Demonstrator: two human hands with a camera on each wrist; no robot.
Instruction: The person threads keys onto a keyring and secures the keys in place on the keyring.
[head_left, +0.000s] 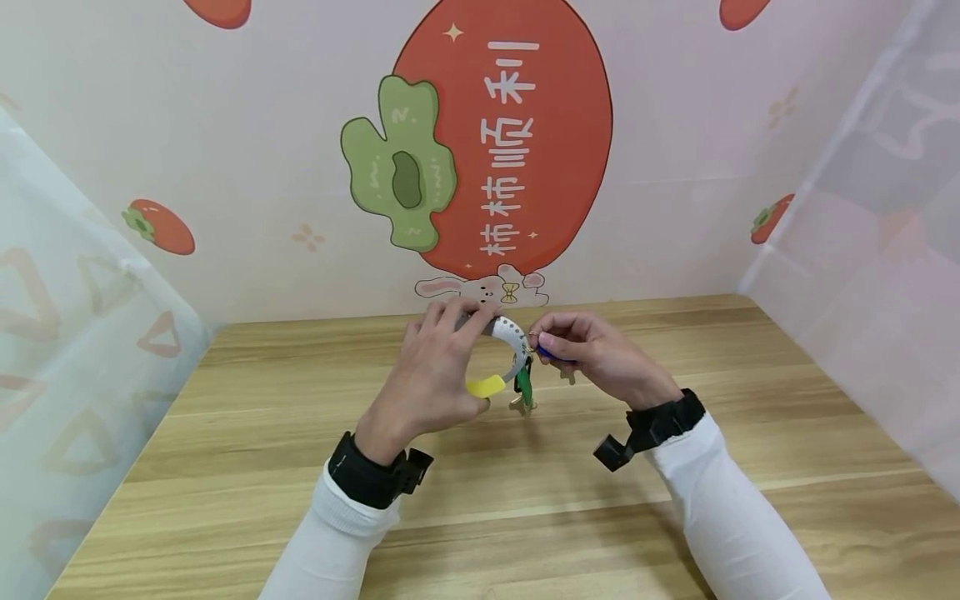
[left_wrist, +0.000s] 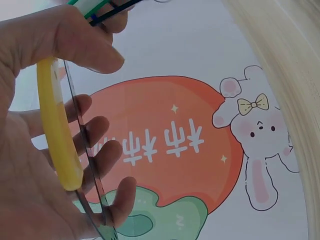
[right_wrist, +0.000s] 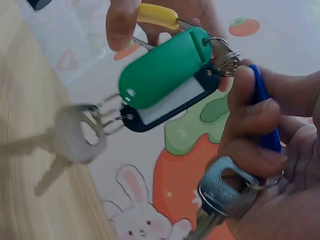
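We hold the big ring (head_left: 514,335) in our left grip (head_left: 427,379), up above the table (head_left: 450,517), and the green tag (right_wrist: 160,72) and dark tag (right_wrist: 175,104) hang by its side. Our right grip (head_left: 600,358) pinches the blue tag (right_wrist: 270,137) beside the ring, but we can't tell if they're joined. If that pinch slips, the blue tag and its key (right_wrist: 227,197) could fall, and swinging tags could tangle.

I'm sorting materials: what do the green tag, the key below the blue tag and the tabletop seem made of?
Green tag: probably smooth plastic; evenly coloured, with a slot. Key: likely metal; silvery, softly shiny. Tabletop: wood or wood-look laminate, fairly matte; grain shows.
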